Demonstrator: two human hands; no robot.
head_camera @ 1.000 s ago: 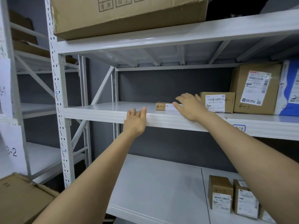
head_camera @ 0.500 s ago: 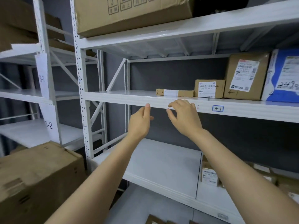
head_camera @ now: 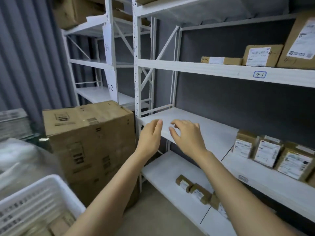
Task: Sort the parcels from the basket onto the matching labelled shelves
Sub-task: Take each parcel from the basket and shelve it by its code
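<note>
A flat brown parcel [head_camera: 221, 60] marked 4-1 lies on the white shelf [head_camera: 196, 69] that bears the blue 4-1 label [head_camera: 259, 74]. To its right stand a small box [head_camera: 261, 55] and a larger box [head_camera: 300, 43]. My left hand [head_camera: 150, 136] and my right hand [head_camera: 188, 136] hang in the air below that shelf, in front of the middle shelf [head_camera: 201, 132]. Both are empty, with fingers loosely bent. The white basket [head_camera: 32, 200] is at the lower left, with parcels inside.
A big cardboard box [head_camera: 88, 142] stands on the floor left of the rack post [head_camera: 137, 65]. Several labelled parcels [head_camera: 269, 152] stand on the middle shelf at the right, and small parcels [head_camera: 192, 188] lie on the bottom shelf. A second rack [head_camera: 102, 92] stands further left.
Both hands have come away from the 4-1 shelf and dropped to the level of the middle shelf. The view has swung down and left, bringing the basket into sight.
</note>
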